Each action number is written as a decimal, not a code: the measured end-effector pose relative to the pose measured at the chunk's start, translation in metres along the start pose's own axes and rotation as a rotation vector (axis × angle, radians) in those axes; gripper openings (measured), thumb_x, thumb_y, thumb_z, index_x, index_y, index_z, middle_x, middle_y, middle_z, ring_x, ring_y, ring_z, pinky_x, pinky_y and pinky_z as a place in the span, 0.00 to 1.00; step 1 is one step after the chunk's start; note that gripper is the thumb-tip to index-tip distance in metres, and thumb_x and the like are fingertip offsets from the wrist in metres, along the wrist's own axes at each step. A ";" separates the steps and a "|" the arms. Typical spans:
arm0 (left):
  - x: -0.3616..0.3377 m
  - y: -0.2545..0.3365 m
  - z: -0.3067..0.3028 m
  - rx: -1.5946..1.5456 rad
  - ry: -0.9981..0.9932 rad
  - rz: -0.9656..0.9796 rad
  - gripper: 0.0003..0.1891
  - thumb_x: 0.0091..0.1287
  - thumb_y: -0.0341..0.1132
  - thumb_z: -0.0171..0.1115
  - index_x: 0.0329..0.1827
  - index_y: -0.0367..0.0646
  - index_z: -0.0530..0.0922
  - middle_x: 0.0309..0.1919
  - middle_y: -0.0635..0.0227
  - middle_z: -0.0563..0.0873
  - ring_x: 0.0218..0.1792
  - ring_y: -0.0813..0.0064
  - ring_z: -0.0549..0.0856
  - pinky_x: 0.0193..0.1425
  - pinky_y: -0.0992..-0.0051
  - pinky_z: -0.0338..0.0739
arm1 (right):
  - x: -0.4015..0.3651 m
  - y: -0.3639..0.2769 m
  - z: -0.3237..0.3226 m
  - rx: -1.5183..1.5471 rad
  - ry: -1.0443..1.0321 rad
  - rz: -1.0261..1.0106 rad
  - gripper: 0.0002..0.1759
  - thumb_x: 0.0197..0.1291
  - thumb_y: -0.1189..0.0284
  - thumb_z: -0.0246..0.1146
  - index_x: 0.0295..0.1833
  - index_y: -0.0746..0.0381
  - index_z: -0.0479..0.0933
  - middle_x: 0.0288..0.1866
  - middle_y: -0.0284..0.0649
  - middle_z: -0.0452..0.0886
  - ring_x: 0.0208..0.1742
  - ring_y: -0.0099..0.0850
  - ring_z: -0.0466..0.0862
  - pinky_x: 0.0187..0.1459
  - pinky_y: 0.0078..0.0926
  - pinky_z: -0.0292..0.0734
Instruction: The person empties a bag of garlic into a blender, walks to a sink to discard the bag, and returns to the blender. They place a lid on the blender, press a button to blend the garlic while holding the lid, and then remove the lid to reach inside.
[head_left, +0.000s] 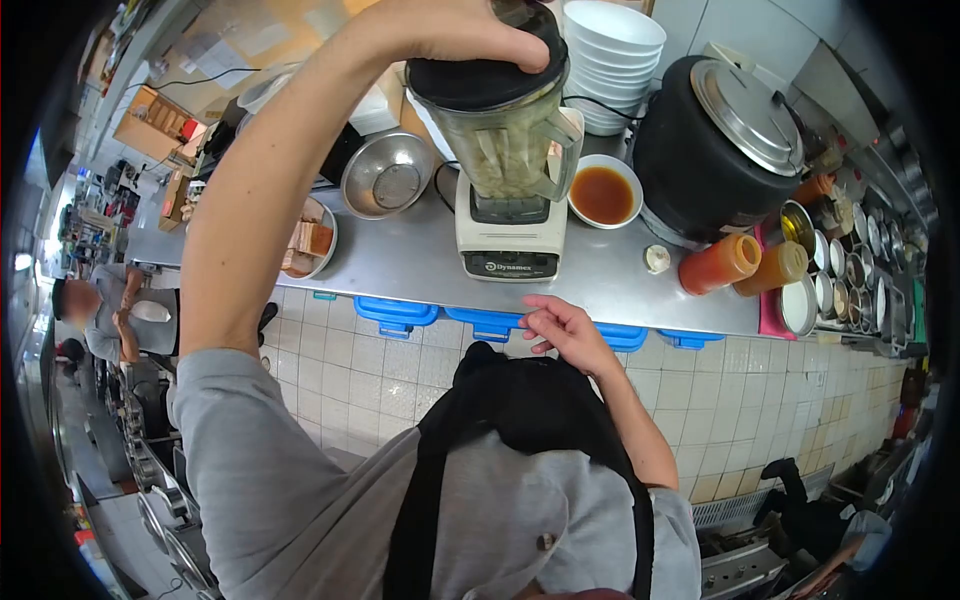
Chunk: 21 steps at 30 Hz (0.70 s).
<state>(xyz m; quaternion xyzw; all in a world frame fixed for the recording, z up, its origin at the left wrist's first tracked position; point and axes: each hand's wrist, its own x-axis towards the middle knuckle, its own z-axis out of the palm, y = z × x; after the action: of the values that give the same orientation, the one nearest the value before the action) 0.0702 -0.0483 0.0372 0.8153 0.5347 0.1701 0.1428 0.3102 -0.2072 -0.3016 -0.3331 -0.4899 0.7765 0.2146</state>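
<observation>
Resting the left hand (pixel 488 34) on the black lid (pixel 470 88) of a blender (pixel 510 235), upright on a steel counter (pixel 380 258) between a metal bowl (pixel 365 172) and a white bowl (pixel 638 192) of reddish-brown liquid (pixel 602 195); cannot tell if gripping. Holding the right hand (pixel 570 336) well apart, free and loosely curled, near the counter's front edge.

On surface (pixel 380 268): blender (pixel 512 235), lid (pixel 475 82) on top. To its left: basin (pixel 362 188); farther left, nearer front edge, bowl with food (pixel 331 246). To its right: bowl of liquid (pixel 634 192) just beside, then pot (pixel 700 150). Behind that: stack of bowls (pixel 612 75). In front of pot: two bottles (pixel 718 266). Below front edge: tubs (pixel 396 313).
</observation>
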 end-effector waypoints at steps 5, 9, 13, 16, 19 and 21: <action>0.001 0.007 0.002 0.076 -0.003 0.056 0.45 0.46 0.53 0.73 0.68 0.38 0.78 0.62 0.46 0.84 0.63 0.55 0.83 0.70 0.67 0.76 | 0.002 0.004 -0.003 0.016 -0.003 -0.005 0.25 0.76 0.64 0.60 0.72 0.63 0.71 0.53 0.41 0.85 0.51 0.27 0.86 0.47 0.27 0.86; -0.001 0.009 0.002 0.377 0.053 0.131 0.44 0.46 0.54 0.74 0.67 0.37 0.79 0.59 0.45 0.84 0.61 0.52 0.84 0.69 0.65 0.77 | 0.004 0.005 -0.004 0.012 -0.014 -0.021 0.24 0.77 0.65 0.60 0.73 0.63 0.71 0.53 0.41 0.85 0.51 0.27 0.86 0.47 0.27 0.86; -0.001 0.009 -0.003 0.173 0.023 0.081 0.44 0.47 0.55 0.74 0.66 0.37 0.79 0.59 0.44 0.84 0.62 0.50 0.83 0.69 0.64 0.76 | 0.002 -0.003 -0.002 0.016 0.012 0.003 0.24 0.77 0.65 0.60 0.73 0.62 0.71 0.53 0.41 0.85 0.51 0.27 0.86 0.47 0.27 0.86; -0.004 0.008 0.005 0.306 0.078 0.146 0.44 0.47 0.57 0.74 0.65 0.36 0.80 0.59 0.41 0.83 0.62 0.50 0.82 0.70 0.64 0.76 | 0.003 -0.002 -0.001 0.006 0.014 0.019 0.24 0.77 0.65 0.60 0.73 0.61 0.71 0.53 0.41 0.85 0.51 0.26 0.85 0.47 0.27 0.86; -0.005 0.012 0.001 0.222 0.026 0.118 0.44 0.47 0.56 0.75 0.66 0.36 0.79 0.60 0.41 0.83 0.62 0.50 0.82 0.70 0.64 0.75 | 0.003 0.001 -0.001 0.012 0.002 0.012 0.24 0.77 0.65 0.60 0.73 0.62 0.71 0.53 0.41 0.85 0.51 0.26 0.85 0.47 0.27 0.86; -0.001 0.003 0.000 0.194 -0.013 0.126 0.46 0.48 0.60 0.74 0.67 0.36 0.79 0.61 0.41 0.82 0.63 0.51 0.82 0.70 0.64 0.75 | 0.004 0.004 -0.002 0.012 0.003 0.011 0.24 0.77 0.65 0.60 0.73 0.62 0.71 0.53 0.41 0.85 0.51 0.26 0.85 0.47 0.28 0.86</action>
<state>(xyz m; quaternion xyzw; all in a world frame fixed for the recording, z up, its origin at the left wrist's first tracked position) 0.0723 -0.0499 0.0387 0.8583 0.4956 0.1209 0.0555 0.3096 -0.2051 -0.3070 -0.3358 -0.4829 0.7802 0.2131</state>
